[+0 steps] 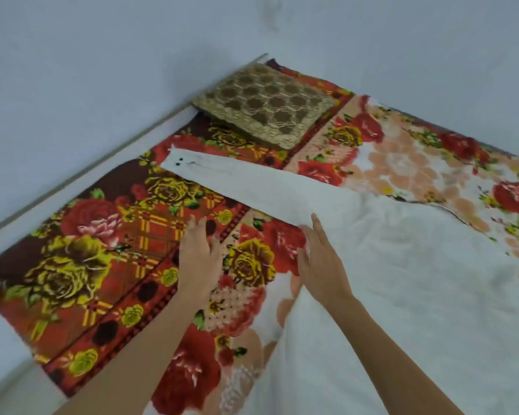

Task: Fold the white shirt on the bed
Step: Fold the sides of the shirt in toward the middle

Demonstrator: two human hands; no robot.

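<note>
The white shirt [402, 280] lies spread flat on the bed [81, 265], filling the right half of the view. One long sleeve [237, 181] stretches out to the upper left, its cuff with dark buttons near the pillow. My left hand [200, 253] hovers flat over the floral blanket just below the sleeve, fingers apart, holding nothing. My right hand [321, 259] rests flat at the armpit where sleeve meets body, fingers extended on the fabric edge.
A brown and gold patterned pillow [264, 104] sits at the head of the bed by the wall corner. The floral blanket in red, yellow and peach covers the mattress. Pale walls [72, 70] border the bed at the left and back.
</note>
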